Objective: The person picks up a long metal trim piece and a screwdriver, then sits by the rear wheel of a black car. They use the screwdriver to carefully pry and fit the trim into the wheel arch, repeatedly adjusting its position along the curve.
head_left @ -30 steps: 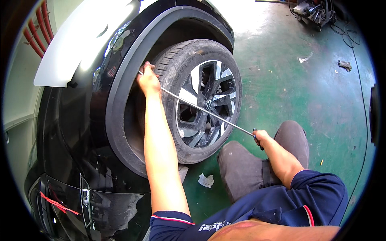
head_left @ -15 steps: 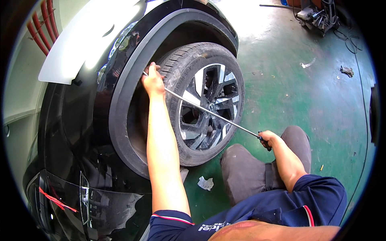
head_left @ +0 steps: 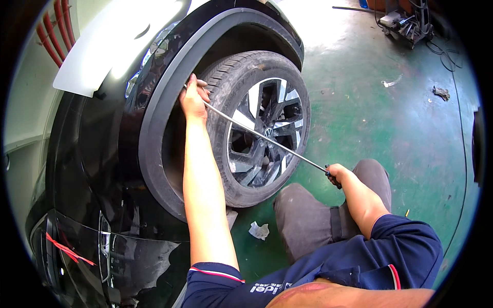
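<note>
Stretching a long, thin, silver metal rod (head_left: pixel 295 153) slantwise across a car wheel with a black rubber tyre and silver-and-black spoked rim (head_left: pixel 246 169), a person in a navy shirt and grey trousers (head_left: pixel 308 215) is low over the green painted floor (head_left: pixel 359 113). The right hand (head_left: pixel 336 173) wraps the rod's black handle (head_left: pixel 327 172), just beside the bent knees, probably because that end gives the firmest control. The left hand (head_left: pixel 193 102), its arm held straight out, reaches the gap between the tyre tread and the curved, dark grey plastic wheel-arch trim (head_left: pixel 153 128). Its fingers curl around the rod near the far end, seemingly to steady and guide it; I cannot tell how tightly. The rod's tip shows only faintly beside the trim, so what it touches is unclear. The wheel stands angled outward from the glossy black car body (head_left: pixel 92 133), which appears to give the arm room.
</note>
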`<action>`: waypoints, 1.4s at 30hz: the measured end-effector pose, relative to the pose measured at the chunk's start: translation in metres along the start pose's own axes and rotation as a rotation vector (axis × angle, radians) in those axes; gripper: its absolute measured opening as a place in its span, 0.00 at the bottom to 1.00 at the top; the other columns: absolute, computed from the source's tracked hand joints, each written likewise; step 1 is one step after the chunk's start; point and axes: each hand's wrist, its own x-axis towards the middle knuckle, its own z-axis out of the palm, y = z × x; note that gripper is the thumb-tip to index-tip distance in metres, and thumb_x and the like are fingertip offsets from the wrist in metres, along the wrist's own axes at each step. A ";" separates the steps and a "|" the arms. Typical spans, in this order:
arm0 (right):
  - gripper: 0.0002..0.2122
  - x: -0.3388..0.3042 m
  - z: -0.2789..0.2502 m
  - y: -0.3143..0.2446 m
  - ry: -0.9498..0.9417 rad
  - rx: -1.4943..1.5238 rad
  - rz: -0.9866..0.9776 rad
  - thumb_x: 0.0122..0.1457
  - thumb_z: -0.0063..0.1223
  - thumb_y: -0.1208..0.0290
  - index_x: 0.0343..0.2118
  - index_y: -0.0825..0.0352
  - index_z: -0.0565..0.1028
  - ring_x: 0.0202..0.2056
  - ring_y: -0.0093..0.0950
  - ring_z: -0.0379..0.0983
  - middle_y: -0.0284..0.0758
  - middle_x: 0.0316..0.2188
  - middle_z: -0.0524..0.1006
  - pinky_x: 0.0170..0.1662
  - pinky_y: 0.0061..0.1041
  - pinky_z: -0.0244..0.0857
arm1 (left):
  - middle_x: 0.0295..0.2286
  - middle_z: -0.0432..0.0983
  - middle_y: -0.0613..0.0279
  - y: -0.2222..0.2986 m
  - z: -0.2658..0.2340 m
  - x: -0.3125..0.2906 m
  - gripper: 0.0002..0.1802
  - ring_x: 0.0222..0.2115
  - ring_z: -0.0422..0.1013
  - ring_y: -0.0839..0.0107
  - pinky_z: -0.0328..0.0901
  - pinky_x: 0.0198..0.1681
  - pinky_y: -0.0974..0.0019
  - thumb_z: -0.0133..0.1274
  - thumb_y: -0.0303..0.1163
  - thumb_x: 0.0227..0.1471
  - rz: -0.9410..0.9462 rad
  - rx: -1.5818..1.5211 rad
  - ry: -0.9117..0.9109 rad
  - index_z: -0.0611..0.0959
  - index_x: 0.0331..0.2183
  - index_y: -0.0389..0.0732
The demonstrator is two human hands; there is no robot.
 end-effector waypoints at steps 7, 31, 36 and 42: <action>0.13 -0.005 -0.010 0.001 0.065 0.015 0.002 0.61 0.47 0.63 0.20 0.63 0.69 0.12 0.23 0.58 0.31 0.13 0.65 0.15 0.25 0.53 | 0.08 0.66 0.61 0.001 -0.007 -0.003 0.24 0.13 0.64 0.72 0.62 0.26 0.69 0.48 0.42 0.61 -0.031 -0.007 -0.158 0.78 0.20 0.36; 0.14 -0.011 -0.050 -0.030 0.152 -0.084 -0.066 0.60 0.48 0.65 0.19 0.65 0.68 0.12 0.24 0.58 0.31 0.12 0.64 0.15 0.26 0.52 | 0.11 0.67 0.65 0.004 0.004 -0.012 0.17 0.17 0.66 0.74 0.66 0.41 0.65 0.46 0.29 0.59 0.042 0.048 -0.097 0.76 0.47 0.28; 0.13 -0.012 -0.057 -0.031 0.166 -0.065 -0.086 0.60 0.48 0.65 0.20 0.65 0.69 0.13 0.24 0.58 0.31 0.13 0.64 0.15 0.26 0.53 | 0.11 0.67 0.65 0.011 -0.003 -0.008 0.18 0.18 0.67 0.74 0.65 0.43 0.65 0.46 0.33 0.60 -0.035 0.039 -0.234 0.77 0.45 0.28; 0.13 -0.010 -0.062 -0.037 0.175 -0.073 -0.093 0.60 0.48 0.65 0.19 0.64 0.70 0.13 0.24 0.60 0.31 0.13 0.65 0.16 0.26 0.53 | 0.09 0.67 0.64 0.012 0.008 -0.010 0.22 0.16 0.67 0.73 0.65 0.41 0.66 0.44 0.38 0.62 0.017 0.067 -0.115 0.76 0.46 0.26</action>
